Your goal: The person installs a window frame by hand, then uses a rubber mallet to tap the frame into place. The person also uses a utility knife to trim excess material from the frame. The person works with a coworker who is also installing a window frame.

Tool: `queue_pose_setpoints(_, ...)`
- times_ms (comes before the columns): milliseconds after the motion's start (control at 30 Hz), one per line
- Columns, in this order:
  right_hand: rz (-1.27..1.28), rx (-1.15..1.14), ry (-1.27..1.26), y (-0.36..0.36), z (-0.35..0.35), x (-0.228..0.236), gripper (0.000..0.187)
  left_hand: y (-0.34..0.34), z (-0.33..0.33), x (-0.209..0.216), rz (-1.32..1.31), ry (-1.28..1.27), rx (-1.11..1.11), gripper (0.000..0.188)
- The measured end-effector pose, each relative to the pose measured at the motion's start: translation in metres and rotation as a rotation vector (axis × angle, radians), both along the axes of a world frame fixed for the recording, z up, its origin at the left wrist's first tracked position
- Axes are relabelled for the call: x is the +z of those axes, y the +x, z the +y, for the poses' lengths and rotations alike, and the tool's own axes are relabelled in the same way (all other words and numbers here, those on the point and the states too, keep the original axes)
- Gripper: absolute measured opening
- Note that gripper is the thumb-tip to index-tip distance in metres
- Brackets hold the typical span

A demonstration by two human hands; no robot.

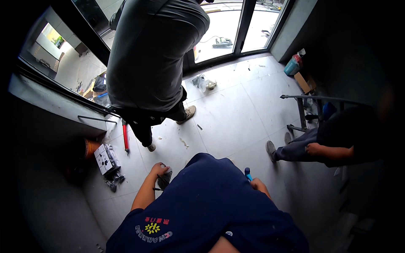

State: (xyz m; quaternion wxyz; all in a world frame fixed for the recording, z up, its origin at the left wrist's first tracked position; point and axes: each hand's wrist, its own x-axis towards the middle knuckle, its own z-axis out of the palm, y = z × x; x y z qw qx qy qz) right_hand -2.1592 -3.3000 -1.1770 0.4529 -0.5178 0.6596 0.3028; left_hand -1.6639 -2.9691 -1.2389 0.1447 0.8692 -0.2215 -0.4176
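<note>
My left hand (157, 170) is closed over a small grey and white object (165, 178) just in front of my navy shirt; what the object is I cannot tell. My right hand (258, 185) sits at the right edge of my shirt and grips a blue-handled tool (247, 173) whose tip sticks up above the fist. My torso hides the lower part of both hands and the floor under them.
A person in a grey shirt (147, 63) stands close ahead at the dark window frame. Another person (333, 145) crouches at right beside a metal stand (301, 110). A red-handled tool (125, 137), a small box (106, 158) and a teal canister (292, 65) lie on the tiled floor.
</note>
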Motion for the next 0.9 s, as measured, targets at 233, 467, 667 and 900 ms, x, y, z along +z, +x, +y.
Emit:
queue_pose_setpoints(233, -0.151, -0.195, 0.032, -0.028, -0.01, -0.078, 0.022, -0.012, -0.014, 0.02, -0.009, 0.041, -0.118, 0.056)
queue_pose_setpoints(467, -0.121, -0.122, 0.048, -0.034, -0.009, -0.085, 0.024, -0.029, 0.009, 0.035, 0.009, 0.145, -0.068, 0.054)
queue_pose_setpoints(667, -0.118, -0.034, 0.109, -0.073, -0.01, -0.137, 0.03, -0.07, 0.021, 0.041, -0.017, 0.11, -0.012, 0.053)
queue_pose_setpoints(900, -0.109, 0.071, 0.14, -0.116, -0.046, -0.19, 0.027, -0.148, 0.029, 0.017, -0.039, 0.117, 0.115, 0.049)
